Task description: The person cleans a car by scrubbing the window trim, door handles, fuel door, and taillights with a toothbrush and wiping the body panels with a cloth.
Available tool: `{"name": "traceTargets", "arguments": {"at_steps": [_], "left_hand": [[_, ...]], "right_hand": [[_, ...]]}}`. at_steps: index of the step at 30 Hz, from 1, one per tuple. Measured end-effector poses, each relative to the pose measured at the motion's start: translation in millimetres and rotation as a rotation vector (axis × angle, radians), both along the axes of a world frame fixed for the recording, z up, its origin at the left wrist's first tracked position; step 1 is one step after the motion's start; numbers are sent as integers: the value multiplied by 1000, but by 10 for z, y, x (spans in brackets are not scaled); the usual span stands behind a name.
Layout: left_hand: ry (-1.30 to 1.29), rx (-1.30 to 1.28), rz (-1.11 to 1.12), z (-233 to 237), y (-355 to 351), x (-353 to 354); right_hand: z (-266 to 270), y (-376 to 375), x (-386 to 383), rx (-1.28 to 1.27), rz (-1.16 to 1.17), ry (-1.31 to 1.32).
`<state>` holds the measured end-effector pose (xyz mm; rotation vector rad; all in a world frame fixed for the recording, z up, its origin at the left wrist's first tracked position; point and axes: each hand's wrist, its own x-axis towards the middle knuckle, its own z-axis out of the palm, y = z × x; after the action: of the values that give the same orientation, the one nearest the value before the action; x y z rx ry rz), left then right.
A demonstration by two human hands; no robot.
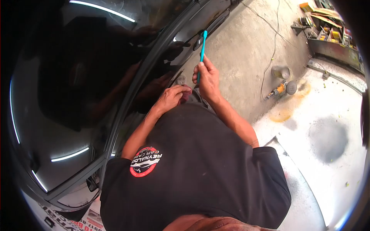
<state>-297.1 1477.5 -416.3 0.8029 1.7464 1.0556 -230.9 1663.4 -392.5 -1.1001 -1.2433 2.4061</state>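
Note:
My right hand [208, 79] is closed around a teal toothbrush [202, 49], thumb along its handle. The brush points up and forward, its head overlapping a door handle [197, 44] of the black car [154, 73] in this view. Lower and to the left, close beside the car's side, my left hand [169, 99] has its fingers bent around a dark red cloth [186, 94]. Part of the cloth is hidden behind those fingers.
The car's glossy roof [73, 96] fills the left side. On the right, an orange power tool [283, 90] with a round pad lies near a round container [280, 72]. A cable [274, 50] crosses the concrete floor. Farther back stands a bin [335, 48] of assorted supplies.

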Motion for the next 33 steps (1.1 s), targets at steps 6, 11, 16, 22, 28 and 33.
{"name": "traceTargets", "arguments": {"at_steps": [6,11,16,22,28,33], "left_hand": [[117,36,-49,145,-178,11],[62,34,-49,151,-199,-1],[58,26,-52,194,-59,27],[52,-54,12,320,251,50],[-539,38,357,140,934,205],[-996,224,629,25,1804,137]], "right_hand": [[-44,-364,427,119,153,-141],[-257,-296,822,219,10,-80],[-88,182,443,169,-108,-37],[-149,623,377,246,-109,-56],[-183,1220,590,300,26,-22],[-438,1921,691,338,134,4]]}}
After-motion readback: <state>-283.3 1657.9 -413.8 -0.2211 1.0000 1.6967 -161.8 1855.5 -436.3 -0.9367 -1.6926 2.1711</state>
